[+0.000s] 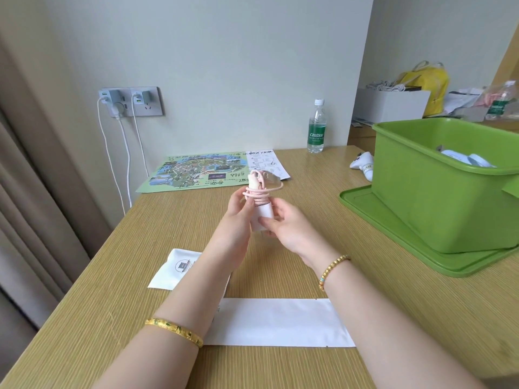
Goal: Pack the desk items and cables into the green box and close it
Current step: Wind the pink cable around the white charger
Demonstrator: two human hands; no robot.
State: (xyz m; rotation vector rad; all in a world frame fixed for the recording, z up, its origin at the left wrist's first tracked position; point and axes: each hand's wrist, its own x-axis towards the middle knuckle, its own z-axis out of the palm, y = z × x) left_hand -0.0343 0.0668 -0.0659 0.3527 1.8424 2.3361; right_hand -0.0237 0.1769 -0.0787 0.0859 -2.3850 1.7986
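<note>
Holding a small white charger block (pixel 261 217) wound with a pink coiled cable (pixel 257 196) above the wooden desk (pixel 168 220), the left hand (pixel 238 209) and right hand (pixel 286 224) both curled their fingers round it. To the right, well apart, the open green plastic box (pixel 438 197) stood on its green lid (pixel 393 234), with pale items inside. A white paper strip (pixel 280 322) and a white printed sachet (pixel 177 269) lay beneath the forearms.
</note>
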